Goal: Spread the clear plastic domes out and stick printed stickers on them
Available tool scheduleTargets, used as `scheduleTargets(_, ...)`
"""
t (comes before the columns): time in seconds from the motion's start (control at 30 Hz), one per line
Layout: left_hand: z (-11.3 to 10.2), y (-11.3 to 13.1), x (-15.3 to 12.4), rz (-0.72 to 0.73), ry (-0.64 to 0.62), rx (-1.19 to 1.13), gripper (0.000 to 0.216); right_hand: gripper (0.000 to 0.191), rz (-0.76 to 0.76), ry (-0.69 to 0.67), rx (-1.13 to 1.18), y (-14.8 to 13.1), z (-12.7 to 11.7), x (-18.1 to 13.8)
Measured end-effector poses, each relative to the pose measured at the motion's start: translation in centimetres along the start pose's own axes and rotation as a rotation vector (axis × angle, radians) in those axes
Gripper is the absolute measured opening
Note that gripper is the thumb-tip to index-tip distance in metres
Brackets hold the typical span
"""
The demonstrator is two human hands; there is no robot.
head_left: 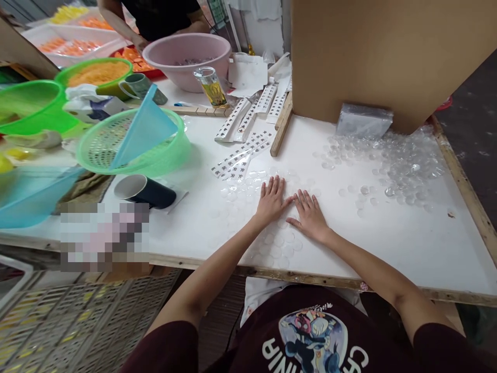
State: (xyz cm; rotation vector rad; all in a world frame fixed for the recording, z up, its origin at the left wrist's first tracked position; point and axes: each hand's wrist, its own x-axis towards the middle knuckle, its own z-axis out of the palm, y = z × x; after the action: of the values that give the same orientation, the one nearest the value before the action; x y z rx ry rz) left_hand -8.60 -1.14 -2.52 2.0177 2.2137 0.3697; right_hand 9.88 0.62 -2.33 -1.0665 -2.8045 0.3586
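My left hand [272, 200] lies flat on the white tabletop, fingers spread, over clear round discs. Close beside it my right hand [309, 215] rests palm down, also with its fingers apart; the thumb of the left nearly meets its fingers. Several clear discs [277, 246] are spread in a flat layer below and around both hands. Past my fingertips lie printed strips [240, 158] with rows of small dark figures. A large heap of the same sort of clear discs [404, 160] sits on the right of the table. What lies under my palms is hidden.
A cardboard sheet [380, 57] stands behind a clear-wrapped pack [364, 120]. On the left are a green basket [174, 150] holding a blue scoop-like piece [145, 129], a dark mug [157, 191] on its side and a pink basin [186, 52]. A wooden stick [281, 132] lies mid-table. Another person [159, 20] is behind.
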Motion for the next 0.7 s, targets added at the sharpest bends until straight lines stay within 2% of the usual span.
scheduleTargets(0.1,-0.7,-0.4,0.4,-0.024,0.017,0.022,0.074,0.087,-0.021,0.028,0.038,-0.1,-0.4,1.1)
scheduleTargets(0.2,-1.1,0.1,-0.1,-0.017,0.04,0.013,0.07,0.084,0.002,0.086,0.073,1.5,-1.3,2.0)
scheduleTargets(0.37,0.5,3.5,-2.7,0.097,0.02,-0.027,0.075,0.083,0.183,0.079,0.09,5.4,-2.2,3.5)
scheduleTargets(0.43,1.4,4.8,-3.8,0.153,-0.001,-0.023,0.077,0.078,0.149,0.049,0.101,6.0,-2.0,4.1)
scheduleTargets(0.57,1.8,6.1,-4.4,0.148,0.025,-0.004,0.082,0.07,-0.004,0.025,0.148,6.4,-1.8,5.8)
scheduleTargets(0.63,1.4,6.9,-3.8,0.165,0.043,0.001,0.081,0.071,0.017,0.078,0.143,7.3,-2.6,7.4)
scheduleTargets(0.7,1.1,8.1,-2.9,0.206,0.039,0.006,0.081,0.074,0.1,0.145,0.106,8.8,-3.8,9.7)
